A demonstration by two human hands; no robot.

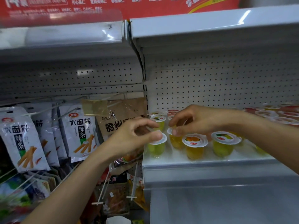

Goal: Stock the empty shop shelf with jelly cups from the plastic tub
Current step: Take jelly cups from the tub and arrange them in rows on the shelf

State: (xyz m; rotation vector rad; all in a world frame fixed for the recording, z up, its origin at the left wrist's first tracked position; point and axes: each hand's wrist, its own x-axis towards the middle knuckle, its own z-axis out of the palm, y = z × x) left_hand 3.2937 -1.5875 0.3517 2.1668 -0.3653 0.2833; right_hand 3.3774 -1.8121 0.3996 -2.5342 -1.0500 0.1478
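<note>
Mostly yellow-filled jelly cups (223,143).

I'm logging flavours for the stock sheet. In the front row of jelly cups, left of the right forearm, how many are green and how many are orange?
green jelly cups: 2
orange jelly cups: 2
Total: 4

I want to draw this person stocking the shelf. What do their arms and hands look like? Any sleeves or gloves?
Both arms are bare up to the picture's edge, so no sleeves show. The left hand and right hand wear no gloves, watch, ring or bracelet that I can see.
</note>
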